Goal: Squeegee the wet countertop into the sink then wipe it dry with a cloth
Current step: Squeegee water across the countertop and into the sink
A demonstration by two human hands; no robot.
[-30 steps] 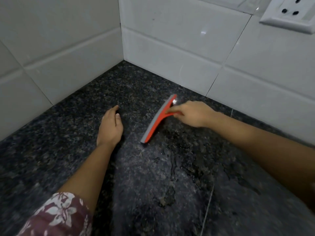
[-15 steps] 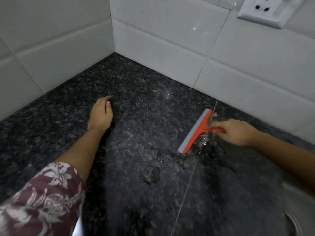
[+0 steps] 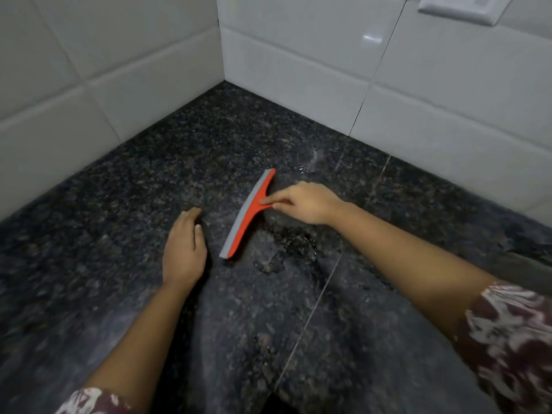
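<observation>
— Head view: what has my right hand (image 3: pixel 309 204) got?
— I see its fingers pinched round the red handle of the squeegee (image 3: pixel 249 212), thumb and forefinger at the neck where handle meets blade.
— And the blade?
— It runs crosswise just left of that grip, grey edge down on the dark granite countertop (image 3: pixel 113 210), slanting up toward the tiled wall (image 3: pixel 298 70).
— Left hand (image 3: pixel 185 249)?
— Flat on the stone, fingers straight, just beside the blade's near end, not touching it. Wet patches (image 3: pixel 286 243) lie right of the blade, below my right wrist.
</observation>
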